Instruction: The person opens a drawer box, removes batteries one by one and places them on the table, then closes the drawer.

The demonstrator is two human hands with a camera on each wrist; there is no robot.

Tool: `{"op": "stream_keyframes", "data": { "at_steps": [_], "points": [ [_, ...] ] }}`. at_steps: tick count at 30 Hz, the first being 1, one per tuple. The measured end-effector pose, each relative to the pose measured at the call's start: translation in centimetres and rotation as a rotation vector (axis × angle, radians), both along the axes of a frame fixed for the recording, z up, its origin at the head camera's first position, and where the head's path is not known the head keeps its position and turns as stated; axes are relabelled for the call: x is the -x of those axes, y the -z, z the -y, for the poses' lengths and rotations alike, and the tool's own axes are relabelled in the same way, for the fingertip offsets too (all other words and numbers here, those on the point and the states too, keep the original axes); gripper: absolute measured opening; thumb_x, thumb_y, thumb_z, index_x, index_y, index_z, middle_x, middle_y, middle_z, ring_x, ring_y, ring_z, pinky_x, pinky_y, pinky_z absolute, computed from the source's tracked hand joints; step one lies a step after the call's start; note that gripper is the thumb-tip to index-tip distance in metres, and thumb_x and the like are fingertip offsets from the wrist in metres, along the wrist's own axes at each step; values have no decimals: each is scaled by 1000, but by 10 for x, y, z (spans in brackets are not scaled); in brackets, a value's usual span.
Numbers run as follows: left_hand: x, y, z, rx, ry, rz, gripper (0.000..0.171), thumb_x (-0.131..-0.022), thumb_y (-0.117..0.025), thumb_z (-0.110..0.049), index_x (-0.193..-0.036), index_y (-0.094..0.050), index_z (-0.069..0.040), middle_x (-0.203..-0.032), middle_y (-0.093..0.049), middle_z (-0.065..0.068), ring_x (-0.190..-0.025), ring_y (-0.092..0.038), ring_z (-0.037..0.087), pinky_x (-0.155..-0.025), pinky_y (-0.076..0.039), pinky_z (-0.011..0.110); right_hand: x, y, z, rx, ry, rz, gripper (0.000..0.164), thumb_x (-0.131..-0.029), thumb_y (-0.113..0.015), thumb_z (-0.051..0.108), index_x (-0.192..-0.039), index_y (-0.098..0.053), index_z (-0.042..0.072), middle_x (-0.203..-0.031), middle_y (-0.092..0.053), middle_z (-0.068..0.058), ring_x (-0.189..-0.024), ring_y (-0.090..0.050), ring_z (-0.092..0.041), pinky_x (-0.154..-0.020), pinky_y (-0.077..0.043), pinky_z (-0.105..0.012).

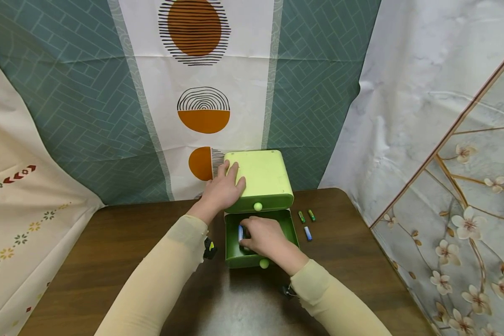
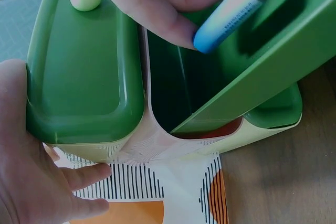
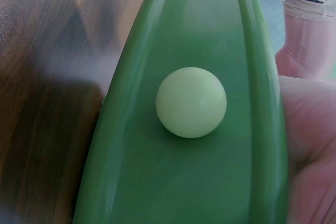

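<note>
Left wrist view: your right hand (image 1: 262, 235) pinches a blue-and-white battery (image 2: 227, 20), print illegible, inside the drawer (image 1: 243, 262). Your left hand (image 1: 222, 190) rests, fingers spread, on the cabinet (image 1: 262, 172). Three loose batteries (image 1: 308, 234) lie right of the pinching fingers.

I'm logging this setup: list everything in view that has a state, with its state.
Upper green round-cornered drawer: closed
Middle green drawer: pulled open
Lowest green drawer: apparently closed
Blue-and-white cylindrical battery: held
Bare right hand: pinching that battery
Second blue-and-white battery: lying on the brown wooden table
Left green cylindrical battery: lying down
Right green cylindrical battery: lying down
Bare left hand: resting on the yellow-green cabinet
</note>
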State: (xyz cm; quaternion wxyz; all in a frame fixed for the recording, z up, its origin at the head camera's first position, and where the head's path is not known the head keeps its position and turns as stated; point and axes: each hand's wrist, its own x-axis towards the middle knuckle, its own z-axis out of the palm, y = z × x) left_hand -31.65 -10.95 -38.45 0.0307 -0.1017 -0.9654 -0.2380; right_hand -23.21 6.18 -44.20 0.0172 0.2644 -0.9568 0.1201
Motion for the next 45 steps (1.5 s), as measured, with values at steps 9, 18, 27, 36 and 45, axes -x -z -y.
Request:
{"op": "stream_keyframes", "data": {
  "at_steps": [9, 18, 27, 36, 45],
  "points": [
    [-1, 0, 0, 4, 2, -6, 74, -116, -30, -53, -179, -20, -16, -184, -8, 14, -156, -41, 48, -126, -25, 72, -8, -5, -7, 34, -5, -4, 32, -98, -87, 38, -119, -77, 17, -83, -55, 10, -67, -52, -8, -61, -44, -32],
    [-1, 0, -1, 13, -2, -9, 74, -116, -29, -53, -179, -20, -16, -184, -8, 13, -156, -41, 47, -126, -25, 72, -13, -11, -13, 46, -19, -44, 41, -97, -88, 38, -128, -78, 15, -91, -64, 9, -74, -58, -7, -64, -50, -32],
    [0, 0, -1, 9, -7, -4, 74, -116, -30, -53, -179, -20, -16, -184, -7, 14, -155, -42, 47, -126, -24, 72, -19, -16, -21, 67, -23, -51, 45, -96, -89, 38, -131, -77, 14, -95, -69, 8, -78, -63, -8, -67, -54, -33],
    [0, 0, -1, 11, -7, -9, 74, -115, -30, -52, -179, -21, -15, -183, -9, 15, -154, -44, 47, -126, -26, 72, -24, -17, -31, 104, -12, -79, 44, -96, -89, 36, -132, -77, 14, -95, -68, 9, -73, -61, -6, -66, -52, -33],
    [-1, 1, -1, 0, -9, -9, 74, -115, -30, -54, -179, -21, -16, -183, -9, 13, -154, -44, 47, -126, -25, 72, -31, -21, -40, 116, -3, -109, 45, -94, -91, 34, -132, -78, 15, -96, -68, 9, -71, -60, -6, -63, -50, -31]
  ]
}}
